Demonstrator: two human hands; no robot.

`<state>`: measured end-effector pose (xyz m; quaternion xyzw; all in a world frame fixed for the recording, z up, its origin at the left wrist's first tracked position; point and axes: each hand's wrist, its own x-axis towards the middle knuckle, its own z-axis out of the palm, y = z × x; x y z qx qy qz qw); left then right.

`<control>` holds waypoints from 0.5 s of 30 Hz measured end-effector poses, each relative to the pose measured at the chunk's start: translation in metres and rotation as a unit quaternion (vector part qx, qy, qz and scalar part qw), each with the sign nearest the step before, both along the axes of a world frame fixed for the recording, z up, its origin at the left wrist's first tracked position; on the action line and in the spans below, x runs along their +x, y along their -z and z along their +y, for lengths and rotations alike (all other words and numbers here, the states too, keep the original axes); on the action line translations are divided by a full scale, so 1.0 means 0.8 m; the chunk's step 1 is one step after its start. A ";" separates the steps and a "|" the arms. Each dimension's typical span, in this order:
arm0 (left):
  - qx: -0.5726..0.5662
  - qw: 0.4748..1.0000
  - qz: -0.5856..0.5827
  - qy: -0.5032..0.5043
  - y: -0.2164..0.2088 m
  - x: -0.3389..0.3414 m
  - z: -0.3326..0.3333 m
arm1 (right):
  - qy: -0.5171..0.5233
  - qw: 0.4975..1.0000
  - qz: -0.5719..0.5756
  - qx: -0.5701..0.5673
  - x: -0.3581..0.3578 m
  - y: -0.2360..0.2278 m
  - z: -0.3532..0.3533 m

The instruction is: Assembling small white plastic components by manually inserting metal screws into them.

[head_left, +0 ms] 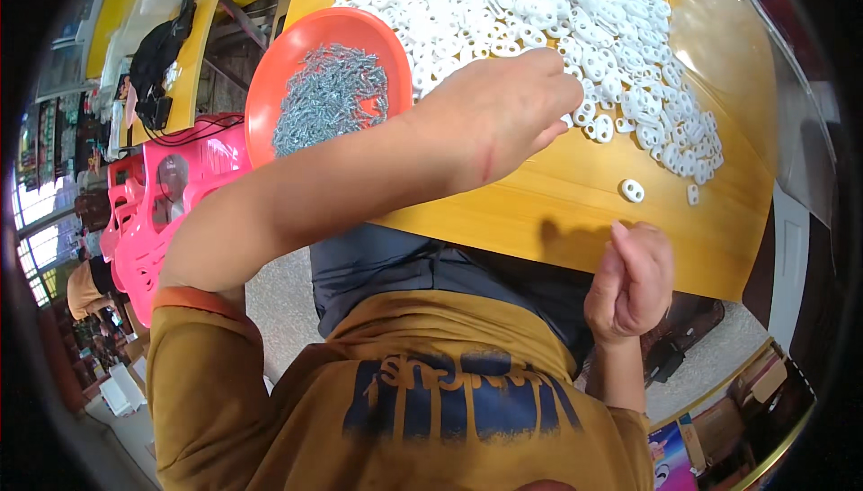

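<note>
My left hand [508, 113] reaches across from the left, over the near edge of a large heap of white oval plastic pieces with two holes [503, 19]. Its fingers are curled together and touch or hover just above the pieces; whatever they pinch is hidden. By the front edge of the table, my right hand [634, 280] is raised with thumb and fingers closed, and I cannot make out what is in them. Partly behind my left forearm, an orange-red plastic bowl [261, 100] holds many small silvery screws [333, 95].
The yellow wooden table [503, 212] carries the heap. One loose white piece [632, 190] lies apart near my right hand. A pink plastic chair [153, 230] stands at the left, with a second yellow table [189, 64] behind it. Boxes [728, 428] sit low at the right.
</note>
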<state>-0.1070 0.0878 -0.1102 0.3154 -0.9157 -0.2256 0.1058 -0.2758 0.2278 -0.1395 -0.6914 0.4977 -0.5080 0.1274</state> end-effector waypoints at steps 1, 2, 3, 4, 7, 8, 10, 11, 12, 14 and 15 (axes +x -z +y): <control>-0.008 1.000 0.002 0.003 0.001 -0.001 -0.001 | -0.006 1.000 0.004 -0.002 0.000 0.001 -0.001; -0.008 1.000 0.002 0.003 0.001 -0.003 -0.003 | -0.006 1.000 0.005 -0.002 -0.001 0.000 -0.001; -0.006 1.000 -0.002 0.014 0.000 -0.003 -0.005 | -0.005 1.000 0.012 -0.002 -0.001 0.000 -0.001; -0.005 1.000 -0.005 0.024 -0.002 -0.004 -0.007 | -0.005 1.000 0.019 -0.003 0.000 0.000 -0.001; 0.037 0.993 -0.108 0.015 -0.014 -0.007 -0.014 | 0.005 1.000 0.020 -0.022 0.006 0.002 -0.006; 0.037 0.993 -0.109 0.005 -0.012 -0.005 -0.013 | -0.005 1.000 0.018 -0.023 0.007 0.002 -0.005; -0.019 0.996 0.056 0.070 -0.007 0.002 -0.009 | 0.009 1.000 0.021 0.000 0.008 0.000 0.000; -0.024 0.997 0.052 0.055 -0.007 0.003 -0.005 | -0.006 1.000 0.018 -0.005 0.011 0.000 0.000; -0.017 0.996 0.071 0.046 -0.007 0.001 0.001 | 0.005 1.000 0.028 -0.008 0.011 0.000 0.001; 0.008 0.991 0.130 0.024 -0.018 0.006 0.019 | 0.033 0.998 0.054 -0.005 0.009 0.000 0.006; 0.012 0.992 0.127 0.013 -0.019 0.011 0.029 | 0.022 0.998 0.051 0.000 0.010 0.002 0.005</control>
